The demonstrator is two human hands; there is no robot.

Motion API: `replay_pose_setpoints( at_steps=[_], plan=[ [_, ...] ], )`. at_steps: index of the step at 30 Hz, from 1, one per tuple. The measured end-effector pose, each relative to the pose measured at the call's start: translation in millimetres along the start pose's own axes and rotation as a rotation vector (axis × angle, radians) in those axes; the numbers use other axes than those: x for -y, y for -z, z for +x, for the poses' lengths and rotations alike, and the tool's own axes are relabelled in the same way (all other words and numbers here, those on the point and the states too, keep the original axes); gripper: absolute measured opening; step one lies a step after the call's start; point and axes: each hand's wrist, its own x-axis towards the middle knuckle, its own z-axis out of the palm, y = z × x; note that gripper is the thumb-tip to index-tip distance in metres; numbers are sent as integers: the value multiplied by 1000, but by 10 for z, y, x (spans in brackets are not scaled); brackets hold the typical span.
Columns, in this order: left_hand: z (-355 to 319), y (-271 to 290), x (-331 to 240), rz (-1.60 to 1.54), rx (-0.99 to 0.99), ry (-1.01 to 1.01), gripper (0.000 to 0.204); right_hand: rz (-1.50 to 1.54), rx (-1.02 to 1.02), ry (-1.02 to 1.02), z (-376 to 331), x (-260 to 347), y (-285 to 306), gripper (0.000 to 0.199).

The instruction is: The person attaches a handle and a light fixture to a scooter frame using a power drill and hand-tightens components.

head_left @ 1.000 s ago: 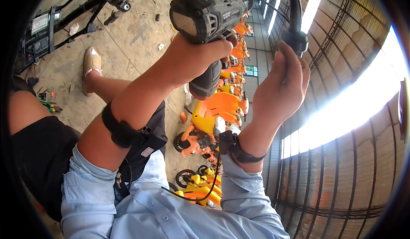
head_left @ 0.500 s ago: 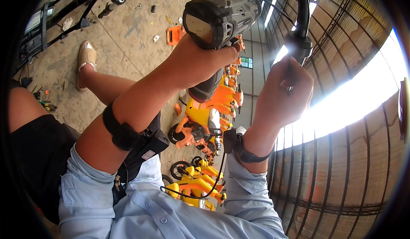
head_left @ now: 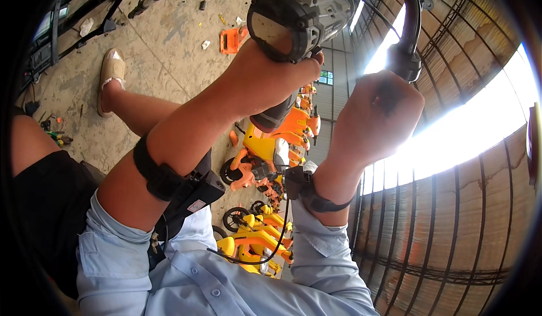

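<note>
A bulky grey and black cordless impact wrench (head_left: 316, 14) is held up at the top middle. My left hand (head_left: 276, 76) wraps round its pistol grip, thumb on the far right side. The lower end of the grip (head_left: 275, 113) shows below my wrist; its working end is out of sight. To the right, my right hand (head_left: 381, 115) is a closed fist with its back toward me and a dark mark on it. It is right against the black collar (head_left: 403, 63) of a curved black tube (head_left: 411, 17). The fist hides its own fingers and whatever lies inside them.
Thin black cable (head_left: 378, 14) runs behind the wrench toward the tube. A black metal frame (head_left: 84, 20) stands at the upper left. Rows of yellow and orange two-wheelers (head_left: 257, 240) stand beyond my arms. An orange piece (head_left: 230, 40) lies on the concrete floor (head_left: 169, 34).
The wrench in my left hand has shifted slightly up and right. The tube and its collar sit a little farther right. My right fist stays closed close to the collar.
</note>
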Motion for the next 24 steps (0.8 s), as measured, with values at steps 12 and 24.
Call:
replay_pose_setpoints(
  at_steps=[12,24],
  plan=[
    [35,-5,16,-55,-27,5,26,-28,-134,-361,-113,260,-203,18],
    [75,45,-62,-23,-47,3,25,4,-185,-660,10,469,-223,22]
  ],
)
